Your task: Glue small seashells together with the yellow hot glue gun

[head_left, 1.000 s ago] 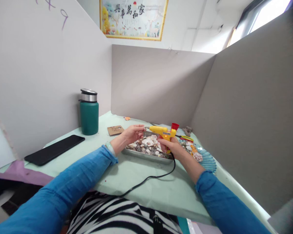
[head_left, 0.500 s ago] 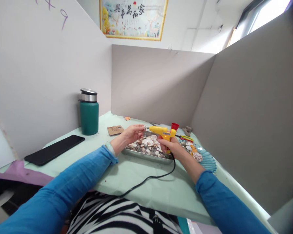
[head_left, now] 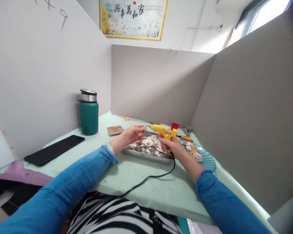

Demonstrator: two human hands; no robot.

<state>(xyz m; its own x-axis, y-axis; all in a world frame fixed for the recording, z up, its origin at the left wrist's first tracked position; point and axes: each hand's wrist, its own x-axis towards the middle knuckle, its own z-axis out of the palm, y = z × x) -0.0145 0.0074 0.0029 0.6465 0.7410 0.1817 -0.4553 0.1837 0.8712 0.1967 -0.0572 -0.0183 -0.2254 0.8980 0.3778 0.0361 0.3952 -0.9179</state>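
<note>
Glue gun [head_left: 164,130], yellow, sits just right of centre in the frame, held in the air by the right hand [head_left: 170,145], whose fingers are wrapped around its handle. From my end I see its nozzle pointing toward the left of the frame, and a small orange light glows on its body. The left hand [head_left: 134,133], near the middle of the frame, pinches a small whitish piece [head_left: 145,128] between thumb and fingertips, right by the nozzle; I can't tell whether nozzle and piece touch, and the piece is too small for me to make out its shape.

Below both hands lies a metal tray [head_left: 147,156] filled with shells [head_left: 148,141], resting on the bench [head_left: 161,191] with its pale green cover. A black cable [head_left: 148,177] runs from the bottom of the gun's handle, curving toward the lower middle of the frame.

To the right of the tray I have a blue fan-shaped shell [head_left: 207,160], and above it scissors [head_left: 188,139] with yellow-green handles. A red cup [head_left: 175,126] shows just behind the gun. On the left side of my view a green bottle [head_left: 89,117] stands upright, a black phone [head_left: 55,149] lies flat nearer the lower left, and a brown card [head_left: 115,130] lies just beyond the left wrist. A framed picture [head_left: 133,19] hangs at the top of the frame.
</note>
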